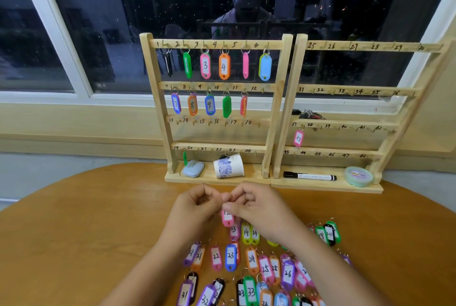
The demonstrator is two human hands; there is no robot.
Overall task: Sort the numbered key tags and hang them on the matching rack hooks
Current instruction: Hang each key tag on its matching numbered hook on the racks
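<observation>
While left hand (197, 203), right hand (250, 203) pinch it — pink tag (227, 219) oblong, plastic.

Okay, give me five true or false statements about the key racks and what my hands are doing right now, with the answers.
1. The left hand and right hand hold a pink tag between them. True.
2. Hook 12 on the left rack holds a tag. False: it is bare.
3. The right rack carries one tag only, tag 37. True.
4. The paper cup stands upright. False: it lies on its side on the left rack's base.
5. The black marker lies on the right rack's base. True.
</observation>
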